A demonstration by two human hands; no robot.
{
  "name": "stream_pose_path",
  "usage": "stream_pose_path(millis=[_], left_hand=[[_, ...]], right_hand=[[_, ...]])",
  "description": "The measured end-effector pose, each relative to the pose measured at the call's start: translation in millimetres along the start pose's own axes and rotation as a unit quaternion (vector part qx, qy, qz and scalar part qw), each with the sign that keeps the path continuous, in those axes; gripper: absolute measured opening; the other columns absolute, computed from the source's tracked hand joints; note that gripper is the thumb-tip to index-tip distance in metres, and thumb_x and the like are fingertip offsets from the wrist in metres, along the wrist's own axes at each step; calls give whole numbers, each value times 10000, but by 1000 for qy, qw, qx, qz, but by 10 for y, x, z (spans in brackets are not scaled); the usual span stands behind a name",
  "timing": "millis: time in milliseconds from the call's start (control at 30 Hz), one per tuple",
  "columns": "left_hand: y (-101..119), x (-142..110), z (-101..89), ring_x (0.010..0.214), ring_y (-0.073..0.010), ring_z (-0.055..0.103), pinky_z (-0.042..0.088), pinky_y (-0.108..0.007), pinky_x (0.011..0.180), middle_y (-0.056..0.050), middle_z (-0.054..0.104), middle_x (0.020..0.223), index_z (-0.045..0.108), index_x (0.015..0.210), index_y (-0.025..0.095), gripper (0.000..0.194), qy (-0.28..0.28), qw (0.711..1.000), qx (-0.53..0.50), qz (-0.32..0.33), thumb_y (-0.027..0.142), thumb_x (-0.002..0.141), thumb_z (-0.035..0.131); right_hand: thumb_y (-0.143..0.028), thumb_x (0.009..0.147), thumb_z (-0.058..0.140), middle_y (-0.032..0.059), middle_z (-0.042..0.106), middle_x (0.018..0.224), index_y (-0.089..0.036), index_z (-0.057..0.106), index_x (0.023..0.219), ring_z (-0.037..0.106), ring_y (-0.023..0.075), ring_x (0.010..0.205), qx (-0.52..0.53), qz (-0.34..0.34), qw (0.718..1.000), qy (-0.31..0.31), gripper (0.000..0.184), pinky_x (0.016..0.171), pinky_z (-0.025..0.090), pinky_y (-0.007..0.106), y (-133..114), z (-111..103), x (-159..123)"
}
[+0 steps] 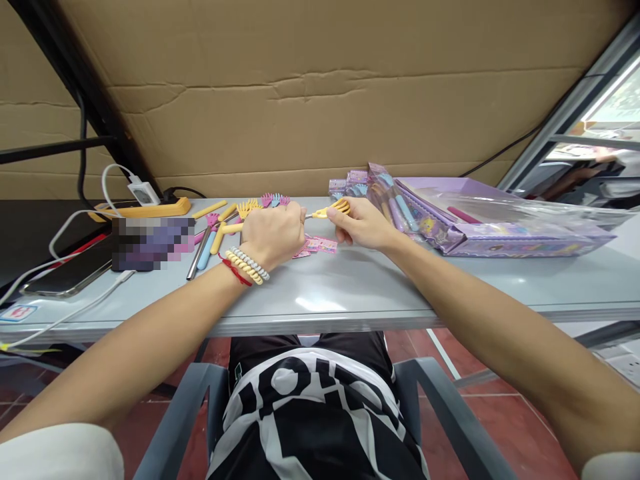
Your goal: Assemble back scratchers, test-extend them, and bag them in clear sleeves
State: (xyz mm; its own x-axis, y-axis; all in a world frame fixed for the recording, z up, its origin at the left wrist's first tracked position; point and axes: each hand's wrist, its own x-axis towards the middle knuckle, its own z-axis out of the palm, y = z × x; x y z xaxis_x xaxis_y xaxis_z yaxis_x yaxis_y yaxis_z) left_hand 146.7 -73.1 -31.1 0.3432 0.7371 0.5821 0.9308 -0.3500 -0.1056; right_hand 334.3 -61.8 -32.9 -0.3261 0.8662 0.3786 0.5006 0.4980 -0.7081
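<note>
A yellow back scratcher (320, 213) with a hand-shaped claw end is stretched between my two hands above the table. My left hand (274, 235) is closed in a fist around its handle, and a yellow end sticks out to the left of the fist. At the claw end, the fingers of my right hand (367, 223) pinch the prongs. A short metal shaft shows between the hands. Small pink printed cards (320, 245) lie on the table below. Left of my left hand are loose yellow, pink and blue back scratcher parts (207, 245), partly hidden by it.
On the right, several wrapped back scratchers (395, 200) lean against a purple display box (510, 243) with clear plastic film. A phone (70, 270), white cables and a yellow power strip (145, 210) occupy the left. Cardboard (320, 120) stands behind the table (360, 287).
</note>
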Motion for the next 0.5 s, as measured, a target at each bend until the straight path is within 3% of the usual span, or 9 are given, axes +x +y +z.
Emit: stream_pose_path(millis=[200, 367, 500], left_hand=[[37, 30, 64, 737, -256, 655, 346, -321, 556, -161, 686, 850, 605, 975, 138, 479, -4, 999, -9, 47, 407, 961, 209], [28, 19, 148, 716, -249, 657, 354, -321, 567, -137, 691, 878, 586, 1064, 179, 479, -26, 996, -17, 85, 410, 975, 177], [19, 70, 132, 710, -253, 654, 338, -318, 563, -135, 694, 856, 593, 1060, 169, 477, -35, 995, -5, 91, 415, 973, 193]], right_hand=[[-712, 834, 356, 30, 558, 476, -198, 465, 576, 486, 119, 443, -26, 32, 987, 157, 585, 491, 357, 261, -68, 78, 80], [-515, 883, 458, 34, 601, 576, -182, 535, 635, 515, 140, 559, -131, 7, 974, 186, 423, 593, 359, 273, 10, 56, 113], [-331, 906, 452, 30, 601, 616, -176, 559, 689, 509, 143, 574, -149, 13, 961, 235, 287, 583, 335, 273, 6, 73, 158]])
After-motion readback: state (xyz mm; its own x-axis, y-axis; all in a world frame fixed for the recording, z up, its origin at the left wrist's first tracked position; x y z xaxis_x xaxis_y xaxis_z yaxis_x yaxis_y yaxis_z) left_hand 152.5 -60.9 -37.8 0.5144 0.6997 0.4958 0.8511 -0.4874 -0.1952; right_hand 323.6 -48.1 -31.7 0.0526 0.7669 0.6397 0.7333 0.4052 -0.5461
